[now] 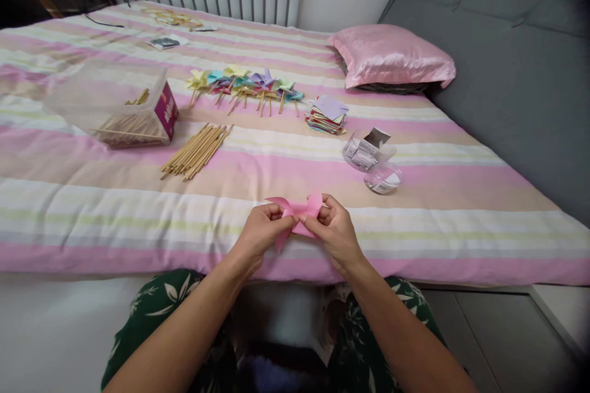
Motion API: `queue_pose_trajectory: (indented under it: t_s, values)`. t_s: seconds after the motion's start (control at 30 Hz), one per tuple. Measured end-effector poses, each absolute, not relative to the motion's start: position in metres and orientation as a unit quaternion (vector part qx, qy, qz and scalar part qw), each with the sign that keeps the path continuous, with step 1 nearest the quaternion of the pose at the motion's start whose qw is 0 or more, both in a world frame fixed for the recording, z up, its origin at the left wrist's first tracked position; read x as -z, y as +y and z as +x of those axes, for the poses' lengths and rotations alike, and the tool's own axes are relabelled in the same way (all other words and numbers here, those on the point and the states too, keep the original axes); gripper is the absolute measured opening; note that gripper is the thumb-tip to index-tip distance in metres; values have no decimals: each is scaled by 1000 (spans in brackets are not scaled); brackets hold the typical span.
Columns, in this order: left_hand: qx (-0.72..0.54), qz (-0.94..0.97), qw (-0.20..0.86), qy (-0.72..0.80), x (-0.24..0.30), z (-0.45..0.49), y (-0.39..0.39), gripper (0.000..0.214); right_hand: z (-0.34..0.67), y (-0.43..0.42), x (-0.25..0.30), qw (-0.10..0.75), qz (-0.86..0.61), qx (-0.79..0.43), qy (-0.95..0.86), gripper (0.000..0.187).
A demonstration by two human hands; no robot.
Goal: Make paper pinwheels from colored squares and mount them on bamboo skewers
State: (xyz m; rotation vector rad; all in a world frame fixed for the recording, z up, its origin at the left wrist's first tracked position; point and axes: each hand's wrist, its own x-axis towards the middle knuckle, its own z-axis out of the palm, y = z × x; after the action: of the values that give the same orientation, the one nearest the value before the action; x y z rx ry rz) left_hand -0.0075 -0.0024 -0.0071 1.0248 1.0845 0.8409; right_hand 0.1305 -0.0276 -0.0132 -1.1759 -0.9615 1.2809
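Note:
A pink paper pinwheel (pixel 302 210) is held between my two hands over the bed's near edge, its corners folded inward and pointed tips sticking out. My left hand (pixel 266 227) pinches it from the left, thumb pressed near the centre. From the right, my right hand (pixel 337 230) grips it in the same way, with the thumb tips almost meeting. Whether a pin or stick is at the centre is hidden by my thumbs. Beyond my hands lie a bundle of thin wooden sticks (pixel 196 152) and a stack of coloured paper squares (pixel 326 115).
Several finished pinwheels (pixel 244 87) lie mid-bed. A clear plastic box (pixel 133 104) of sticks stands at left. Two small clear containers (pixel 369 150) sit at right. Farther back are a pink pillow (pixel 391 58), a small dark packet (pixel 165 42) and a yellowish tangle (pixel 170 17).

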Motion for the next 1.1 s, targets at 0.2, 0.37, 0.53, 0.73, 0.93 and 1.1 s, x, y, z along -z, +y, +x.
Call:
queue_pose_trajectory:
  t_s: [0.2, 0.37, 0.53, 0.73, 0.93, 1.1]
  values:
    - [-390, 443, 642, 489, 3, -8, -3, 28, 133, -26, 12, 526, -506, -494, -471, 40]
    - [-421, 448, 593, 521, 0, -12, 2, 28, 169, -13, 3, 510, -607, -210, -572, 39]
    - [-434, 449, 576, 528, -2, -15, 5, 24, 226, 4, -4, 391, -766, 109, -498, 39]
    - [-436, 457, 566, 530, -2, -14, 5, 23, 256, 17, 7, 224, -833, 96, -497, 35]
    - [-439, 449, 574, 526, -3, -15, 4, 21, 255, 18, 9, 94, -866, 33, -490, 29]
    - [-443, 449, 574, 521, -4, -15, 5, 22, 256, 18, 12, 65, -870, 1, -489, 27]
